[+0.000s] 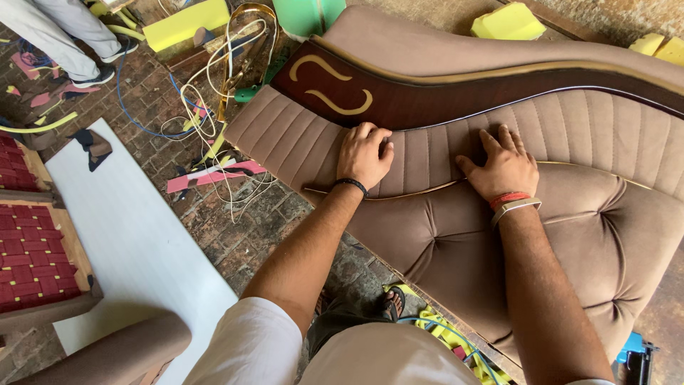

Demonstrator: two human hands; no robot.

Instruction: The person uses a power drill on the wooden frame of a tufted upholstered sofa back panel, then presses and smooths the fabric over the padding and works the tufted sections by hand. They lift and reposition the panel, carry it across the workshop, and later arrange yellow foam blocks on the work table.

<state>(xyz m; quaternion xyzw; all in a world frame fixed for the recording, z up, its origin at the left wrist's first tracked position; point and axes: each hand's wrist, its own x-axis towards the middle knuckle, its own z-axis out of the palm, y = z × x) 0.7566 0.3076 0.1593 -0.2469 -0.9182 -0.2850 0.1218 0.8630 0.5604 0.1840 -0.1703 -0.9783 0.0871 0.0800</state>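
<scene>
Brick floor (235, 235) strewn with cables (206, 93), foam scraps (507, 23).

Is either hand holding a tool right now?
No, the left hand and right hand both press bare on the brown pleated upholstery panel.

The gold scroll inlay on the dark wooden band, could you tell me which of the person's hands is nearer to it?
Left. The left hand rests on the pleated fabric just below the gold scroll inlay; the right hand lies farther along the pleats.

Brick floor (235, 235), brown upholstered sofa back (499, 235) lying on it, white sheet (135, 242), tangled cords (206, 93), yellow foam scraps (187, 21)
</scene>
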